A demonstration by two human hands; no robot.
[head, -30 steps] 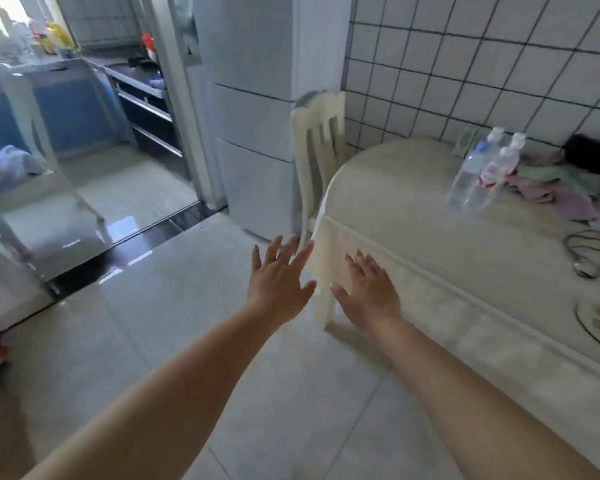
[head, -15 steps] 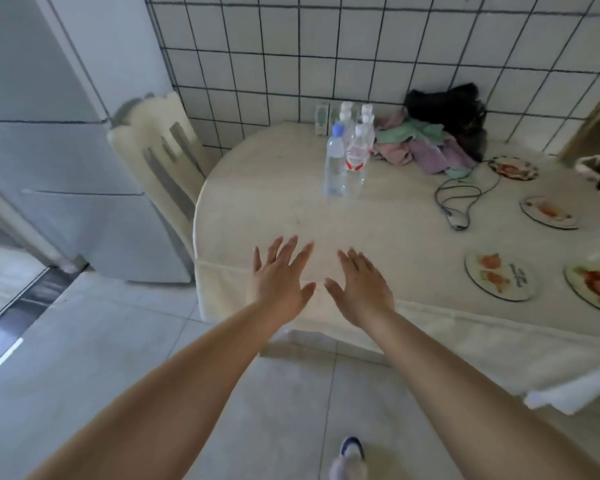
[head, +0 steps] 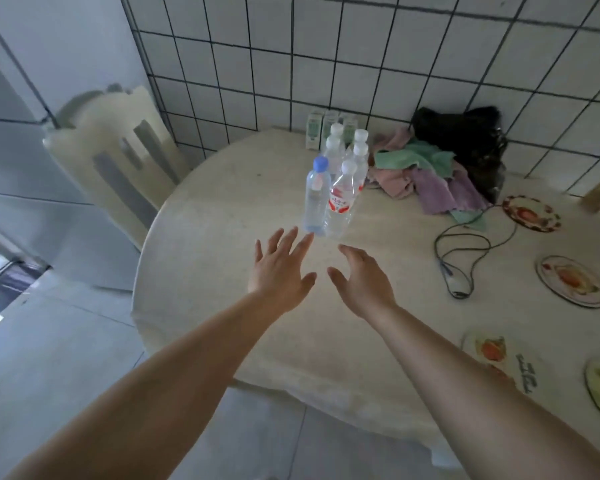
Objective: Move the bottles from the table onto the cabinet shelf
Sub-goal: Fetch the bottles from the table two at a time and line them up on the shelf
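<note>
Two hands reach out over the bench point(head: 243, 341), your left hand point(head: 280, 268) with fingers spread and nearly at the blue-capped bottle point(head: 316, 195), your right hand point(head: 361, 277) loosely cupped just short of the red-labelled bottle point(head: 342, 199); neither grip has hold of anything, which I judge suits taking one bottle in each. Six bottles stand upright in a tight cluster near the tiled wall, one blue-capped and five white-capped, with four patterned plates point(head: 570, 281) on the right, and no cabinet shelf is in view.
</note>
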